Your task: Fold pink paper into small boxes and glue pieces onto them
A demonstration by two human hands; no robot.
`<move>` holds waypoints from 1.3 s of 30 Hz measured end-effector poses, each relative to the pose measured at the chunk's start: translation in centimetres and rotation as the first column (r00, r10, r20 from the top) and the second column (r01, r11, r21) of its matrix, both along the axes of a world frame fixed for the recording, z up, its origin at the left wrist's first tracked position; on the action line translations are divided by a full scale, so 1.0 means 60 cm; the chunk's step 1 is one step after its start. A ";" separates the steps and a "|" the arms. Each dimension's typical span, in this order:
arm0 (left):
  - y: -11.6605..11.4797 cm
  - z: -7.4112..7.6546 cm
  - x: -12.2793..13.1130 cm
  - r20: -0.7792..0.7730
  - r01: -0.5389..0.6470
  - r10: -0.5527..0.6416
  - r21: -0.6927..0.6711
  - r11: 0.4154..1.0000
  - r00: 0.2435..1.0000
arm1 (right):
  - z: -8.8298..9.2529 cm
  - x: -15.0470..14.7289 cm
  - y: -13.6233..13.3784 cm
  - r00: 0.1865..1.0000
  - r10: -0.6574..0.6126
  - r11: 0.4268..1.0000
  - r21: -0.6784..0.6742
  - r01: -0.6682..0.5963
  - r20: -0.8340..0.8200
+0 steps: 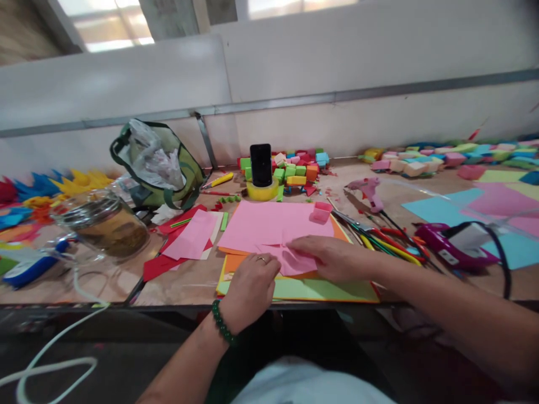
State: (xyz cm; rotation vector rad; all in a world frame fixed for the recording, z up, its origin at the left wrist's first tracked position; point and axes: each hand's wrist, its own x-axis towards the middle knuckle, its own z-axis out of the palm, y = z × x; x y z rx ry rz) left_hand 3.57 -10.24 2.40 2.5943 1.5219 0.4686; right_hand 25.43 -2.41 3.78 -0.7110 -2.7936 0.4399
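Observation:
A small pink paper piece (295, 259) with folds in it lies on a stack of pink, orange and green sheets (273, 224). My left hand (251, 285), with a ring and a green bead bracelet, presses its curled fingers on the piece's left edge. My right hand (328, 257) lies flat over the piece's right side, fingers stretched toward the middle crease. A small folded pink paper box (321, 212) sits on the far right corner of the top sheet.
A phone (261, 164) stands on a tape roll before a heap of coloured paper cubes (295, 165). A glass jar (103, 224) and green bag (158, 163) stand left. Scissors and pencils (379, 233), a glue gun (368, 189), a purple tool (455, 247) lie right.

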 end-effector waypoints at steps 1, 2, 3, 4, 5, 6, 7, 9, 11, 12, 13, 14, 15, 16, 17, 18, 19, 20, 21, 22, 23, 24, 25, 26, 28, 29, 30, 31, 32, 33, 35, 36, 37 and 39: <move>0.000 -0.001 0.001 -0.004 -0.005 0.005 0.001 1.000 1.000 | 0.002 0.004 0.007 1.000 0.025 0.998 -0.059 -0.024 0.019; -0.001 -0.003 0.002 -0.005 -0.004 0.004 0.010 1.000 1.000 | 0.004 0.008 0.012 0.998 0.054 0.993 -0.106 -0.051 0.031; -0.003 -0.006 0.003 -0.001 0.000 0.000 0.029 1.000 1.000 | 0.007 0.011 0.017 0.996 0.078 0.987 -0.143 -0.072 0.038; -0.004 -0.008 0.003 0.008 0.004 -0.005 0.050 0.999 1.000 | 0.011 0.014 0.020 0.995 0.090 0.981 -0.176 -0.082 0.042; -0.007 -0.011 0.004 0.019 0.009 -0.010 0.065 0.998 1.000 | 0.014 0.016 0.022 0.995 0.091 0.974 -0.210 -0.080 0.042; -0.009 -0.013 0.004 0.027 0.013 -0.015 0.072 0.997 1.000 | 0.016 0.018 0.023 0.995 0.089 0.967 -0.245 -0.077 0.038; -0.012 -0.014 0.004 0.032 0.015 -0.017 0.071 0.997 0.999 | 0.017 0.019 0.023 0.996 0.085 0.958 -0.277 -0.075 0.024; -0.017 -0.013 0.004 0.027 0.023 -0.024 0.057 0.998 0.999 | 0.017 0.021 0.023 0.997 0.072 0.941 -0.331 -0.076 -0.024; -0.021 -0.011 0.005 0.028 0.031 -0.033 0.057 0.998 0.999 | 0.014 0.020 0.025 0.994 0.068 0.925 -0.367 -0.093 -0.080; -0.022 -0.010 0.005 0.035 0.034 -0.036 0.059 0.998 0.999 | 0.012 0.019 0.027 0.993 0.060 0.919 -0.383 -0.095 -0.103; -0.023 -0.010 0.006 0.049 0.039 -0.042 0.061 0.997 0.998 | 0.011 0.017 0.030 0.992 0.040 0.912 -0.402 -0.085 -0.119; -0.024 -0.011 0.006 0.069 0.043 -0.048 0.067 0.997 0.996 | 0.010 0.015 0.034 0.992 0.009 0.902 -0.426 -0.063 -0.127; -0.024 -0.013 0.006 0.095 0.044 -0.052 0.075 0.996 0.994 | 0.008 0.011 0.038 0.991 -0.030 0.890 -0.454 -0.032 -0.127; -0.025 -0.016 0.005 0.125 0.045 -0.055 0.083 0.996 0.991 | 0.007 0.007 0.042 0.990 -0.070 0.875 -0.484 0.003 -0.121; -0.025 -0.019 0.005 0.156 0.043 -0.058 0.092 0.995 0.986 | 0.005 0.003 0.045 0.988 -0.106 0.860 -0.510 0.033 -0.115; -0.026 -0.023 0.004 0.186 0.038 -0.056 0.102 0.994 0.981 | 0.002 -0.002 0.047 0.984 -0.136 0.848 -0.527 0.057 -0.112; -0.026 -0.026 0.002 0.209 0.033 -0.056 0.109 0.993 0.976 | 0.000 -0.007 0.048 0.980 -0.161 0.844 -0.531 0.076 -0.115; -0.027 -0.029 0.001 0.223 0.031 -0.056 0.114 0.993 0.973 | -0.003 -0.011 0.048 0.975 -0.186 0.847 -0.523 0.096 -0.123; -0.028 -0.031 0.000 0.229 0.031 -0.058 0.118 0.992 0.972 | -0.006 -0.015 0.046 0.968 -0.216 0.854 -0.505 0.123 -0.130; -0.029 -0.033 -0.001 0.229 0.033 -0.061 0.122 0.992 0.972 | -0.009 -0.018 0.044 0.959 -0.249 0.862 -0.483 0.157 -0.133; -0.030 -0.033 -0.002 0.227 0.035 -0.062 0.123 0.992 0.972 | -0.011 -0.020 0.041 0.950 -0.282 0.869 -0.456 0.194 -0.134; -0.030 -0.033 -0.002 0.226 0.036 -0.064 0.125 0.992 0.972 | -0.013 -0.022 0.038 0.942 -0.309 0.876 -0.426 0.227 -0.133; -0.030 -0.033 -0.002 0.227 0.037 -0.065 0.125 0.991 0.972 | -0.015 -0.024 0.035 0.936 -0.325 0.884 -0.394 0.251 -0.133; -0.030 -0.033 -0.002 0.227 0.037 -0.065 0.124 0.992 0.972 | -0.016 -0.025 0.032 0.934 -0.332 0.894 -0.361 0.267 -0.133; -0.030 -0.032 -0.002 0.226 0.038 -0.067 0.127 0.991 0.972 | -0.017 -0.026 0.029 0.935 -0.329 0.911 -0.303 0.278 -0.131; -0.030 -0.032 -0.002 0.226 0.039 -0.068 0.133 0.990 0.972 | -0.018 -0.026 0.028 0.936 -0.326 0.917 -0.286 0.279 -0.131; -0.030 -0.033 -0.002 0.225 0.039 -0.070 0.138 0.990 0.972 | -0.019 -0.026 0.028 0.936 -0.325 0.919 -0.278 0.280 -0.132; -0.030 -0.033 -0.001 0.225 0.038 -0.070 0.141 0.989 0.972 | -0.020 -0.026 0.028 0.935 -0.327 0.919 -0.275 0.282 -0.134; -0.030 -0.034 -0.001 0.223 0.036 -0.067 0.140 0.990 0.972 | -0.022 -0.026 0.029 0.934 -0.330 0.918 -0.275 0.284 -0.138; -0.030 -0.034 -0.001 0.219 0.031 -0.060 0.133 0.991 0.974 | -0.023 -0.026 0.029 0.932 -0.334 0.918 -0.276 0.286 -0.145; -0.030 -0.034 0.000 0.201 0.021 -0.045 0.119 0.993 0.978 | -0.026 -0.026 0.029 0.928 -0.338 0.916 -0.281 0.285 -0.158; -0.030 -0.034 0.001 0.191 0.022 -0.045 0.119 0.993 0.981 | -0.027 -0.025 0.028 0.926 -0.338 0.916 -0.284 0.284 -0.166; -0.029 -0.033 0.001 0.181 0.028 -0.050 0.126 0.992 0.982 | -0.028 -0.025 0.028 0.925 -0.338 0.916 -0.285 0.281 -0.174; -0.028 -0.031 0.001 0.163 0.048 -0.073 0.152 0.987 0.984 | -0.030 -0.025 0.028 0.923 -0.336 0.918 -0.283 0.277 -0.187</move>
